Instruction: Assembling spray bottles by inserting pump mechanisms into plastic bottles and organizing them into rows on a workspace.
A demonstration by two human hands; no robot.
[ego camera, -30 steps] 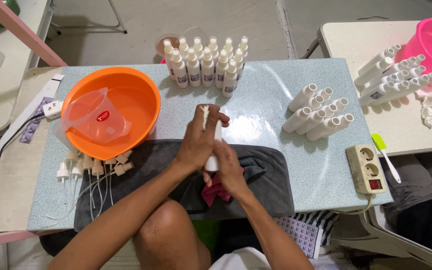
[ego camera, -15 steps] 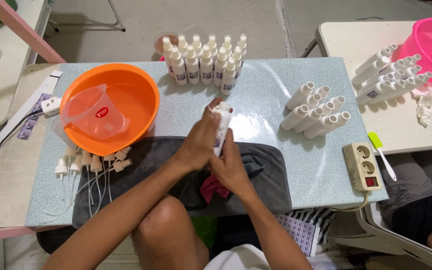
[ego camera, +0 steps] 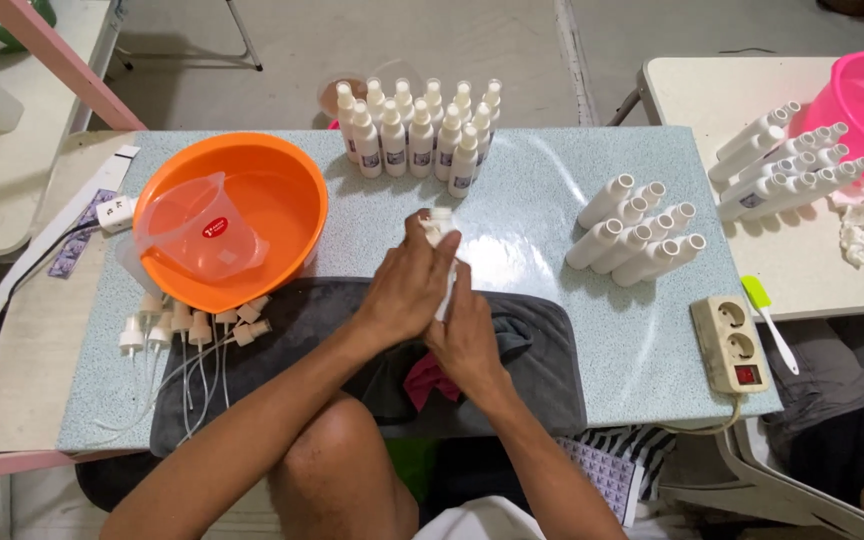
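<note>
Both my hands meet at the table's middle on one small white spray bottle (ego camera: 439,228). My left hand (ego camera: 407,283) wraps over its upper part, near the cap. My right hand (ego camera: 467,335) grips its lower body from below, above a dark grey towel (ego camera: 542,350). Most of the bottle is hidden by my fingers. A pink cloth (ego camera: 430,378) lies on the towel under my wrists.
An orange basin (ego camera: 282,205) holding a clear measuring jug (ego camera: 197,235) stands left. Loose spray pumps (ego camera: 187,325) lie before it. Capped bottles (ego camera: 417,130) stand at the back; uncapped bottles (ego camera: 632,230) lie right. A power strip (ego camera: 730,343) sits near the right edge.
The bottle has tipped slightly and my hands shifted on it, the left hand staying over the top. The view moved a little.
</note>
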